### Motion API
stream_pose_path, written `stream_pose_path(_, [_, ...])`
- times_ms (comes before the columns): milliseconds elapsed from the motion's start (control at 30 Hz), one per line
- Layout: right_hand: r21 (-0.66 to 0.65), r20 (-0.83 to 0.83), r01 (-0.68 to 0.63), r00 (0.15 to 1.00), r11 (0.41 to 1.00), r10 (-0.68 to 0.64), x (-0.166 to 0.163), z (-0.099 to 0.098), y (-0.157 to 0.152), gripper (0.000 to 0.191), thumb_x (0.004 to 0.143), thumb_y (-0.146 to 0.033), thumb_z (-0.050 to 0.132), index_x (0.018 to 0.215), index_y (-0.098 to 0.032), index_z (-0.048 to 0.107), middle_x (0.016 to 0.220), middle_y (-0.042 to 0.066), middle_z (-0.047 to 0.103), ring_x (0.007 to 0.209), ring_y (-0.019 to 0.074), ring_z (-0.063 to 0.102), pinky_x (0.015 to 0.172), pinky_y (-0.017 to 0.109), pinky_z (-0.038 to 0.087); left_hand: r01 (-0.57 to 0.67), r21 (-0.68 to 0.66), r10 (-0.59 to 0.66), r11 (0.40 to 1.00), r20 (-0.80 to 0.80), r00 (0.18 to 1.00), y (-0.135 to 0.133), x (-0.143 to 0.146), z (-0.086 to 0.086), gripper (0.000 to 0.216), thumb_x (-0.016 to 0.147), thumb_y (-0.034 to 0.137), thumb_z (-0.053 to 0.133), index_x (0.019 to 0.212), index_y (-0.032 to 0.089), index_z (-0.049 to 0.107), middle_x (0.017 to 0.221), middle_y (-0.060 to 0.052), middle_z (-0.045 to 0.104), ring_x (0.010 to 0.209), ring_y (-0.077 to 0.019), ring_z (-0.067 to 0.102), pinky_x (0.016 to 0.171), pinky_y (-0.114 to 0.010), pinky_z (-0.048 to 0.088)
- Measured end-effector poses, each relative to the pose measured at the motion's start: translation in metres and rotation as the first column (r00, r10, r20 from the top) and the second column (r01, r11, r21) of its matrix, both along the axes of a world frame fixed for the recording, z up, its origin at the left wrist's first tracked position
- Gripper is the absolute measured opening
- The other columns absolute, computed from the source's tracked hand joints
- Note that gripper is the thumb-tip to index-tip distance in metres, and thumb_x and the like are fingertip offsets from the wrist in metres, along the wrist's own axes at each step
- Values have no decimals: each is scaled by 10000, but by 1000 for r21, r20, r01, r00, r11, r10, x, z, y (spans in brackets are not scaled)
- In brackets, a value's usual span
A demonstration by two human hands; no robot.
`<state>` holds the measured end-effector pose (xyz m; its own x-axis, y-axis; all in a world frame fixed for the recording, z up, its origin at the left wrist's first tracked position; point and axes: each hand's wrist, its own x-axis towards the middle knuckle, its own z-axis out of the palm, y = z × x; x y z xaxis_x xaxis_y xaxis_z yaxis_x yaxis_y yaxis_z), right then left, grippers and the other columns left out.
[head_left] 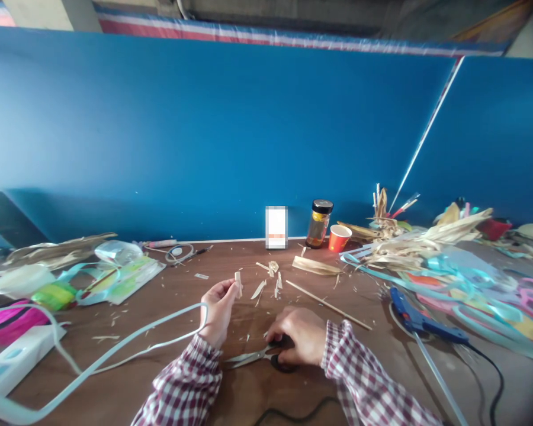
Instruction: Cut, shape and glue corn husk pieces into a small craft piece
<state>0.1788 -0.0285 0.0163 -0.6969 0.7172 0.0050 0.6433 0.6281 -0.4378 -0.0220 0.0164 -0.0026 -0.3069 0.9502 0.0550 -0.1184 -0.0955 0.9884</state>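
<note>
My left hand (220, 305) is raised a little above the brown table (169, 313), fingers pinched on a small pale strip of dried husk (238, 283) that stands upright. My right hand (298, 337) rests on the table with its fingers curled over the black handles of a pair of scissors (257, 355). The scissor blades lie flat and point left, under my left wrist. Small husk scraps (266, 281) lie just beyond both hands. A thin wooden stick (328, 305) lies to the right of them.
A blue glue gun (420, 319) with a black cable lies at the right, beside tangled ribbons (471, 290) and dried husks (417, 242). A jar (320, 223) and a red cup (339, 238) stand by the blue wall. Ribbon rolls (9, 319) and a pale ribbon (128, 349) lie at the left.
</note>
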Motion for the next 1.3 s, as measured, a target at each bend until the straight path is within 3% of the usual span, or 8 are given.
stream_pose_path(233, [33,-17,114,993,993,-114,3,-2,1,292,670,-246,637,956,-247,698,817,12,693,768,179,610,685,249,426,-56,9,55,998,81,995,1,-2,4,267,599,343,734,744,127,675,588,-5,628,522,-101,524,509,-220,395])
stream_pose_path(367, [-44,-121,243,962,969,-247,4,2,0,267,699,-208,608,957,-225,674,778,3,679,693,152,608,631,237,428,-106,28,104,994,80,991,-1,-1,8,232,617,321,713,745,132,672,576,10,618,526,-98,528,514,-217,396])
stream_pose_path(500, [-171,-261,307,902,936,-344,5,1,4,374,745,-139,547,1110,-184,616,801,23,673,703,154,622,666,258,467,-111,26,108,993,87,990,-2,0,7,241,604,323,717,743,130,678,583,7,622,525,-97,526,516,-221,395])
stream_pose_path(667, [-454,-450,209,786,866,-425,4,-14,12,230,856,-239,472,1047,-198,594,829,30,665,662,150,629,563,253,486,-37,-8,37,999,107,994,-2,3,2,266,598,350,734,730,128,670,610,2,618,522,-80,485,499,-207,356])
stream_pose_path(800, [-612,-538,102,672,784,-508,-2,-24,15,226,866,-327,471,1063,-218,475,839,37,659,706,166,635,458,212,415,150,-60,-140,987,144,980,-8,9,1,250,637,361,718,645,126,631,553,42,522,481,-45,381,455,-181,276])
stream_pose_path(1000, [-445,-600,214,650,870,-467,-11,-26,14,309,786,-291,600,1056,-204,481,777,3,591,659,137,568,565,249,455,263,-149,-225,953,229,947,-16,16,4,289,608,375,745,665,120,621,571,46,488,493,-50,387,457,-181,292])
stream_pose_path(1167, [-273,-593,363,665,891,-453,-12,-26,12,366,723,-317,680,1017,-210,490,762,-14,572,665,139,547,630,265,467,280,-154,-240,948,237,941,-18,20,4,305,598,391,752,641,117,625,550,50,481,475,-44,380,458,-186,302])
stream_pose_path(1300, [-188,-549,390,719,901,-426,-14,-23,8,330,758,-318,637,1041,-208,507,770,-6,595,679,148,563,644,268,466,314,-153,-274,937,234,933,-21,21,5,286,610,390,745,675,132,641,588,39,526,495,-54,409,476,-193,326])
